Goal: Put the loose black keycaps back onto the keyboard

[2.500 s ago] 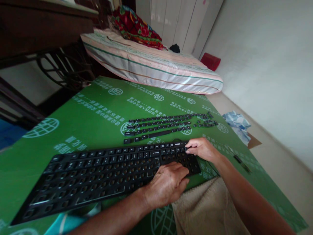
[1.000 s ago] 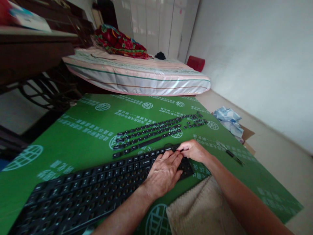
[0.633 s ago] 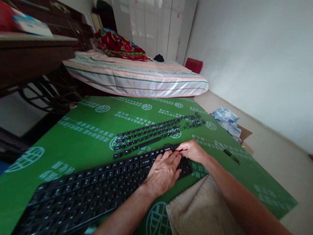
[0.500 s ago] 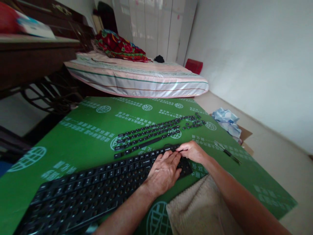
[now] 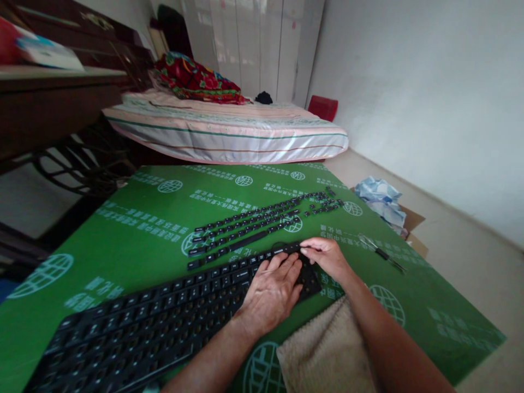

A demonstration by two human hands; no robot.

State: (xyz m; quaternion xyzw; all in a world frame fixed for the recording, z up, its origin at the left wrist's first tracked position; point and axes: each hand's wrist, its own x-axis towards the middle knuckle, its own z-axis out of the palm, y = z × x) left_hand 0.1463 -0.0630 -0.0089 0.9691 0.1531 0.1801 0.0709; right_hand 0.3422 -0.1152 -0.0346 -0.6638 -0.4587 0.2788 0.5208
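Note:
A black keyboard [image 5: 164, 316] lies slantwise on the green board; many positions in its main field show bare sockets without keycaps, while the back rows still carry caps. My left hand [image 5: 272, 292] rests palm down near the keyboard's right end, fingers stretched over it. Beside those fingertips, my right hand [image 5: 325, 255] is pinched at the back right part of the keyboard. Whatever sits between its thumb and finger is too small to make out. Behind the keyboard, loose black keycaps [image 5: 249, 239] are laid out in several rows.
A thin tool with a dark middle [image 5: 382, 254] lies on the green board [image 5: 135, 240] at the right. A beige cloth [image 5: 327, 349] is at the near edge. Beyond stand a bed [image 5: 229, 131] and, at left, a dark wooden table [image 5: 53, 98]. Crumpled packaging [image 5: 379, 196] lies on the floor.
My right hand has shifted slightly to the right, a little away from the left fingertips. My left hand stays on the keyboard. The whole view has tilted slightly.

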